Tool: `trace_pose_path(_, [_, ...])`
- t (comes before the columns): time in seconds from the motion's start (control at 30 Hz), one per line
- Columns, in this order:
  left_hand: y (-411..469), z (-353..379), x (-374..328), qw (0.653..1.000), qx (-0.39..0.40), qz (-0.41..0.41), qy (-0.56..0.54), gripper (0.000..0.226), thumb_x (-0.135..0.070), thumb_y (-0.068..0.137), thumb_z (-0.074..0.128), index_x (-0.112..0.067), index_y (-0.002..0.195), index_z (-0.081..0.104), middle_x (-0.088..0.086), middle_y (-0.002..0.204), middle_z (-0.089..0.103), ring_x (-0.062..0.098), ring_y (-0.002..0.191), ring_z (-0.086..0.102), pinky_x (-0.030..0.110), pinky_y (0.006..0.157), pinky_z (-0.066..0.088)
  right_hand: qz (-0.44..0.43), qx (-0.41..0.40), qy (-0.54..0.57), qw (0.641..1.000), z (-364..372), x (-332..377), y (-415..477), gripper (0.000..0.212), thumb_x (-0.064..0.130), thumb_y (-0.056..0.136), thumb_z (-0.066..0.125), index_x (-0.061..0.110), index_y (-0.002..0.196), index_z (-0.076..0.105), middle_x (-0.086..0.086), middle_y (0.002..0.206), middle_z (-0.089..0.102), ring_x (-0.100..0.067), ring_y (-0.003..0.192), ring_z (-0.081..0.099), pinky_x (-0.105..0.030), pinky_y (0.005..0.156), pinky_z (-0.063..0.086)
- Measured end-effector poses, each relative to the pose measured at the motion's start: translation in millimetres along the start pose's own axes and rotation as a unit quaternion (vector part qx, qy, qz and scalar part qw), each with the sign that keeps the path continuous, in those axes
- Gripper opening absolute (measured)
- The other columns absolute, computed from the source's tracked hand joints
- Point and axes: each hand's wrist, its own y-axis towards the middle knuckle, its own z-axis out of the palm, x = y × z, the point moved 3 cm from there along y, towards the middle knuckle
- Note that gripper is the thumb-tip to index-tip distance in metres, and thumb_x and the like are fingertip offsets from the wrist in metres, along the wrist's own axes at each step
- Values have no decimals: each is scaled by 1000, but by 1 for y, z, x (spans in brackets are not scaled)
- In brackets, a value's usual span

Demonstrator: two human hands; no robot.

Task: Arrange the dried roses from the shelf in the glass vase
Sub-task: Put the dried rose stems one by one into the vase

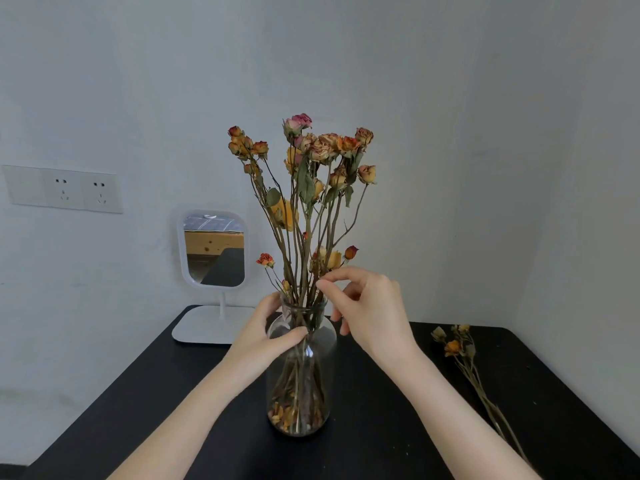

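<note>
Glass vase (pixel 300 368) upright at the centre of a black table (pixel 381 427), clear, narrow at the neck, with loose petals and bits gathered at the bottom. Packed with dried roses (pixel 304 174): long brown stems fanning upward, heads in orange, yellow and pink, a few short buds low near the rim. Left hand (pixel 273 327) against the vase's left shoulder and neck, thumb laid across the front of the glass, fingers curled round the far side, so closed in a loose hold on the vase. Right hand (pixel 363 306) just above and right of the rim, thumb and forefinger drawn together in a pinch at the stems above the neck, other 3 fingers spread and relaxed; whether a stem is truly caught in the pinch, cannot tell. Further right on the table, well apart from the vase, 1 loose rose sprig (pixel 467 362) lying flat, heads toward the wall, stem toward the near edge. Behind and left of the vase, a small white mirror (pixel 213 251) on a flat stand. On the grey wall at left, a double wall socket (pixel 69 190).
</note>
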Motion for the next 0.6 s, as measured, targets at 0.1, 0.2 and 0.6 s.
trace_pose_path(0.1, [-36, 1, 4, 984, -173, 48, 16, 37, -20, 83, 64, -27, 115, 48, -16, 115, 51, 0, 110, 46, 22, 96, 33, 23, 1, -15, 1000, -14, -13, -7, 6, 38, 86, 59, 36, 91, 60, 6, 53, 61, -1, 40, 55, -6, 45, 42])
trace_pose_path(0.2, [-76, 23, -1, 970, -196, 134, 57, 22, -19, 79, 61, -34, 89, 48, -11, 89, 53, 0, 90, 51, 8, 80, 37, 76, 4, -32, 997, -33, -39, -19, 5, 37, 86, 59, 36, 91, 58, 4, 54, 62, -3, 40, 56, -8, 45, 43])
trace_pose_path(0.6, [-48, 203, -3, 953, 154, 88, 245, 18, -42, 90, 48, -32, 103, 54, -14, 86, 42, 2, 74, 49, 17, 64, 40, 357, -26, -157, 920, -156, -192, -97, 10, 29, 88, 60, 21, 94, 63, 0, 63, 67, -7, 44, 60, -22, 50, 46])
